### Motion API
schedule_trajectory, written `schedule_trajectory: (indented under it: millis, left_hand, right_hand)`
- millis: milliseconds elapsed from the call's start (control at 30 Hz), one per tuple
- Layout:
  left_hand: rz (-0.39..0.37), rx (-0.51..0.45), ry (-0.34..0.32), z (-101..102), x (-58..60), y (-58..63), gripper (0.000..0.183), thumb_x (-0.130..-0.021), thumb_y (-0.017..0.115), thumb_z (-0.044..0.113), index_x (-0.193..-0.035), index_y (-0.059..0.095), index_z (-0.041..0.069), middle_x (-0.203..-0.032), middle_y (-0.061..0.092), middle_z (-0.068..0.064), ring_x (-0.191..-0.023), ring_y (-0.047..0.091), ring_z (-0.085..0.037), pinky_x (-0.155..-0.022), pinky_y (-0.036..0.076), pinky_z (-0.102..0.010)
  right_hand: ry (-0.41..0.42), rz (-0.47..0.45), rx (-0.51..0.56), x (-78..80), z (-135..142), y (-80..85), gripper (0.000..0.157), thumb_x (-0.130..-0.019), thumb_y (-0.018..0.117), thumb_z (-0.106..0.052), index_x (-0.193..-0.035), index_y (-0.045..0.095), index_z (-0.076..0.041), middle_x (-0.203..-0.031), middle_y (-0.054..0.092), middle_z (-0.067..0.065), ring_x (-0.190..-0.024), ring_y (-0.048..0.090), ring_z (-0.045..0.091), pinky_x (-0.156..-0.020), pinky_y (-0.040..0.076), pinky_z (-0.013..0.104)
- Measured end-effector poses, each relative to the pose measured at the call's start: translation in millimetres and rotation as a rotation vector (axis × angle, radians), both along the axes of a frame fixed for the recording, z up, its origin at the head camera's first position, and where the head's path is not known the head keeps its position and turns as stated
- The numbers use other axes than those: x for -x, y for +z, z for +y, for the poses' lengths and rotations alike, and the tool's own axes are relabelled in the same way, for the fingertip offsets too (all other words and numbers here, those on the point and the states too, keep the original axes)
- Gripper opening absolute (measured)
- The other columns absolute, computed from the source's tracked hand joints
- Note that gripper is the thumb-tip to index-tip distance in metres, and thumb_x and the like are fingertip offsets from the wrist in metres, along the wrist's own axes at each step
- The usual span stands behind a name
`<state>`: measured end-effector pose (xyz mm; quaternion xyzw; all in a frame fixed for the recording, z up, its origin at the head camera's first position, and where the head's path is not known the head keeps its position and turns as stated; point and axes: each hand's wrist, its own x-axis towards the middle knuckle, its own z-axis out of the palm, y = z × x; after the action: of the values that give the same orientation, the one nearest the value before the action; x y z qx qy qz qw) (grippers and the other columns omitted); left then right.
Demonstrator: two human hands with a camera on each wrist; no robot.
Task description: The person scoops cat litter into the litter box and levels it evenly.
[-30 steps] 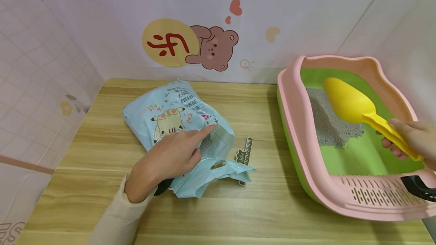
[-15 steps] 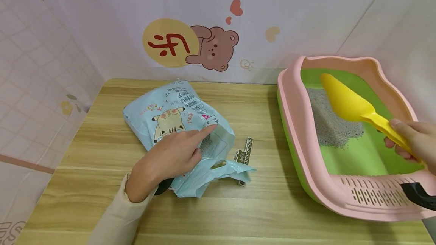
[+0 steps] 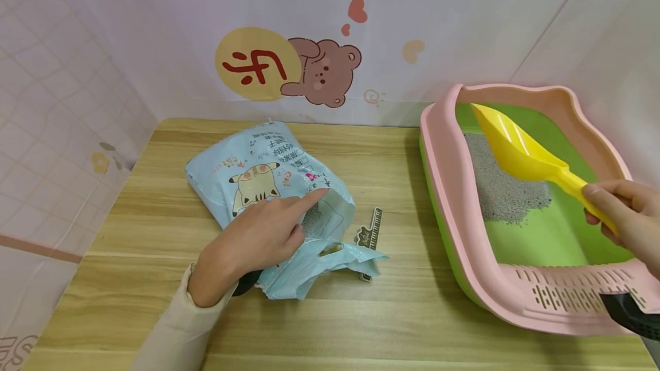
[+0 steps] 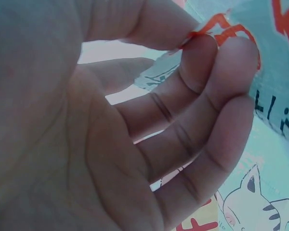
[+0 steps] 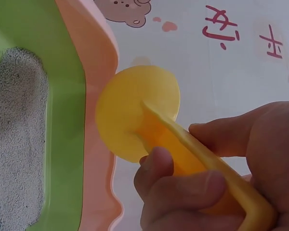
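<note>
My left hand [image 3: 258, 236] holds the torn mouth of a light blue cat litter bag [image 3: 213, 173] that lies on its side on the table. In the left wrist view its thumb and fingers [image 4: 200, 60] pinch the bag's thin film. Grey litter shows inside the opening. My right hand [image 3: 626, 210] grips the handle of a yellow litter scoop [image 3: 523, 153], held above a pink and green litter box [image 3: 448, 182]. Grey litter [image 3: 510, 199] covers part of the green floor of the box, mostly toward its left. The right wrist view shows the scoop's rounded back.
A small flat piece with ruler-like marks [image 3: 376, 228] lies by the bag's torn flap, partly under it. The litter box stands at the table's right, close to the back wall. Bare wood [image 3: 392, 176] shows between bag and box.
The scoop has turned about its handle, and its tip has moved left and slightly up. My right hand has shifted a little left with it. The left hand and bag have stayed put.
</note>
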<state>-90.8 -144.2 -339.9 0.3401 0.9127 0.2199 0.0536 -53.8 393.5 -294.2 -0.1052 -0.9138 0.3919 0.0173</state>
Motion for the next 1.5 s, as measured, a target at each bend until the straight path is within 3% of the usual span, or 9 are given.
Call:
schedule_trajectory:
  millis: [33,133,367,500,633,800,1000,1167,1500]
  left_hand:
    - [-0.002,0.001,0.001,0,-0.2,0.0,0.070,-0.095,0.058,-0.001,-0.164,0.051,0.012,-0.081,0.059,0.007,-0.062,0.043,-0.009,-0.064,0.047,-0.032]
    - [-0.006,0.005,0.003,-1,-0.5,-0.1,0.070,-0.096,0.059,0.000,-0.164,0.051,0.012,-0.082,0.060,0.007,-0.062,0.043,-0.010,-0.063,0.047,-0.032]
    - [-0.025,0.010,0.010,-2,-0.9,-0.4,0.071,-0.096,0.059,0.001,-0.165,0.050,0.012,-0.093,0.069,0.001,-0.064,0.045,-0.010,-0.065,0.047,-0.032]
    - [-0.027,0.012,0.011,-2,-1.2,-0.6,0.071,-0.096,0.059,0.000,-0.165,0.050,0.012,-0.093,0.070,0.000,-0.064,0.045,-0.010,-0.066,0.048,-0.033]
    - [-0.028,0.008,0.010,-2,-1.5,-0.9,0.071,-0.096,0.059,0.000,-0.165,0.051,0.011,-0.097,0.072,-0.002,-0.064,0.046,-0.010,-0.067,0.049,-0.033]
    - [-0.028,0.007,0.008,-2,-1.4,-1.6,0.071,-0.096,0.059,0.000,-0.165,0.050,0.011,-0.111,0.076,-0.009,-0.067,0.049,-0.011,-0.069,0.050,-0.035]
    - [-0.015,0.008,0.005,-1,-0.6,-1.8,0.070,-0.096,0.059,0.000,-0.164,0.051,0.012,-0.092,0.069,0.001,-0.063,0.046,-0.010,-0.064,0.048,-0.033]
    - [-0.002,0.003,-0.002,0,0.3,-1.6,0.070,-0.096,0.058,0.000,-0.164,0.051,0.012,-0.083,0.061,0.007,-0.063,0.045,-0.009,-0.065,0.048,-0.033]
    - [-0.003,0.004,-0.003,0,1.0,-0.3,0.069,-0.096,0.059,0.000,-0.164,0.051,0.012,-0.084,0.064,0.004,-0.061,0.044,-0.010,-0.063,0.048,-0.033]
  right_hand:
    - [0.004,0.018,0.020,-1.4,-2,0.2,0.038,-0.117,0.050,-0.011,-0.096,0.064,-0.038,-0.072,0.056,-0.012,-0.058,0.043,0.016,-0.049,0.035,0.026]
    - [0.023,0.067,0.036,-5.3,-6,0.0,0.048,-0.116,0.052,-0.008,-0.094,0.062,-0.049,-0.071,0.057,-0.012,-0.055,0.042,0.016,-0.048,0.031,0.028]
    - [0.055,0.136,-0.013,-8.9,-19,3.1,0.041,-0.114,0.056,-0.007,-0.102,0.062,-0.046,-0.073,0.059,-0.012,-0.055,0.042,0.016,-0.048,0.031,0.027]
    - [0.067,0.114,-0.094,-7.1,-37,12.3,0.011,-0.114,0.060,-0.013,-0.111,0.070,-0.017,-0.074,0.061,-0.013,-0.058,0.046,0.014,-0.048,0.036,0.024]
    - [0.096,0.089,-0.209,-4.1,-56,19.6,0.032,-0.113,0.062,-0.022,-0.127,0.065,0.007,-0.074,0.062,-0.017,-0.060,0.050,0.011,-0.050,0.039,0.023]
    - [0.130,0.080,-0.288,3.1,-69,20.9,0.034,-0.112,0.064,-0.030,-0.127,0.072,-0.001,-0.081,0.068,-0.017,-0.069,0.054,0.009,-0.058,0.038,0.026]
    - [0.167,0.101,-0.297,12.1,-89,20.4,0.027,-0.111,0.065,-0.029,-0.122,0.076,-0.007,-0.083,0.070,-0.014,-0.069,0.054,0.009,-0.057,0.037,0.029]
    - [0.202,0.106,-0.334,20.3,-103,19.3,0.027,-0.112,0.064,-0.037,-0.120,0.077,-0.015,-0.087,0.070,-0.001,-0.065,0.052,0.016,-0.053,0.038,0.033]
    - [0.307,0.131,-0.351,42.9,-130,5.6,0.036,-0.113,0.060,-0.039,-0.127,0.074,-0.008,-0.081,0.061,0.003,-0.064,0.049,0.019,-0.055,0.039,0.034]
